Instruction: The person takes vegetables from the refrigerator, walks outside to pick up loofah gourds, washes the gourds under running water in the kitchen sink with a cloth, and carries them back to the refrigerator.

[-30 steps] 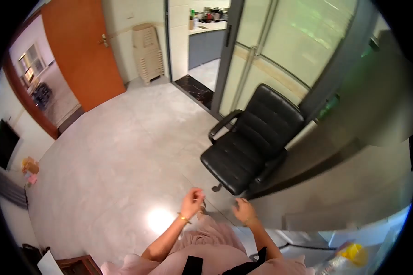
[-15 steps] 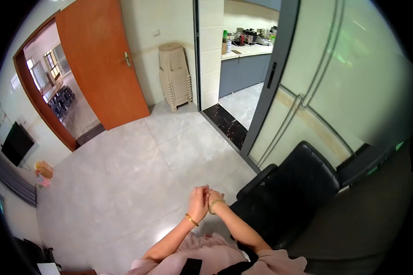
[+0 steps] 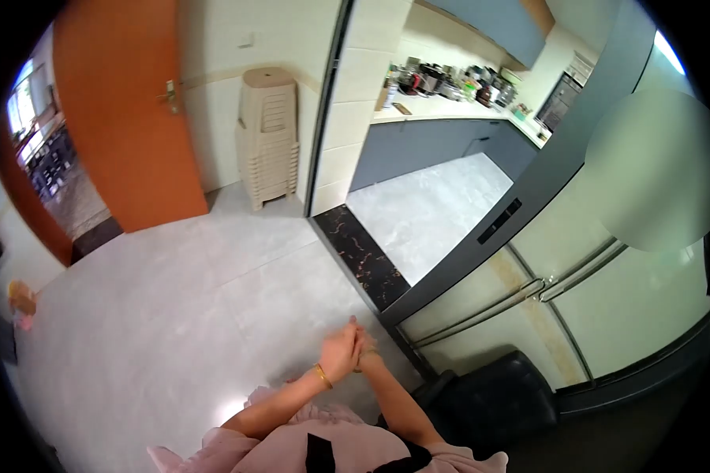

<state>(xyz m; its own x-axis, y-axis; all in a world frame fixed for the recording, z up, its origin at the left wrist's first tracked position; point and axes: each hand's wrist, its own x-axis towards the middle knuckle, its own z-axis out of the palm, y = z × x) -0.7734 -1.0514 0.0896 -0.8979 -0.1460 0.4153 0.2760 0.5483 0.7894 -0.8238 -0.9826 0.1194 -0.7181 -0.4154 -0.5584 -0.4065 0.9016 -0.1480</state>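
Note:
In front of my waist, my left hand [image 3: 339, 352] and my right hand [image 3: 366, 351] are clasped against each other, fingers closed. No object shows between them, and the fingers of my right hand are partly hidden by my left. A gold bracelet [image 3: 323, 376] circles my left wrist. Both hands are over the grey floor [image 3: 158, 315], near the dark threshold [image 3: 363, 256] of the doorway. To the right of my right forearm is the black chair [image 3: 489, 398].
A stack of beige stools [image 3: 270, 142] stands against the wall, beside an open orange door [image 3: 126, 110]. Through the doorway are a kitchen counter [image 3: 450, 110] with appliances and blue-grey cabinets [image 3: 418, 150]. A sliding glass door [image 3: 631, 307] is on the right.
My hands were apart a second ago and came together. The view has moved forward and turned, so more of the kitchen shows and the chair sits lower in view.

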